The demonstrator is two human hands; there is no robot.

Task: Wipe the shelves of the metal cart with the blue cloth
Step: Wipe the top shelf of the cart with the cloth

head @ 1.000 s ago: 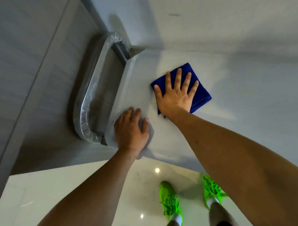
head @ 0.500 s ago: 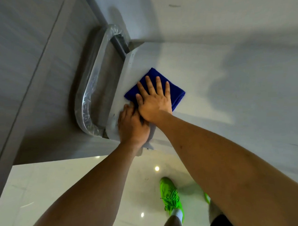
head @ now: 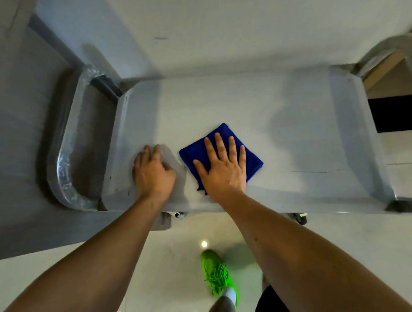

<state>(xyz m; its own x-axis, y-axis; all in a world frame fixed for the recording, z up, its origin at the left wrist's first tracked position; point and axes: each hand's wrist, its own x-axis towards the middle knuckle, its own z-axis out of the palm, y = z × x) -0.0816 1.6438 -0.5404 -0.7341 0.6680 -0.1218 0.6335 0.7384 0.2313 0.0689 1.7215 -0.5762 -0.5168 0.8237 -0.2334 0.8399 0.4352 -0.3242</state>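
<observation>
The metal cart's top shelf [head: 304, 133] fills the middle of the view, grey and flat with raised edges. A folded blue cloth [head: 254, 162] lies on it near the front edge, left of centre. My right hand [head: 224, 171] presses flat on the cloth, fingers spread. My left hand [head: 152, 174] rests on the bare shelf to the left of the cloth, fingers curled and touching the metal, holding nothing. The lower shelves are hidden under the top one.
A plastic-wrapped handle [head: 63, 165] curves off the cart's left end, and another handle [head: 381, 49] rises at the right end. A wall stands behind the cart. A caster [head: 300, 218] shows under the front edge. My green shoe [head: 218, 274] is on the glossy floor.
My right hand has slid the cloth to the right, away from my left hand. The view has swung right, so the cart's whole top shelf now shows.
</observation>
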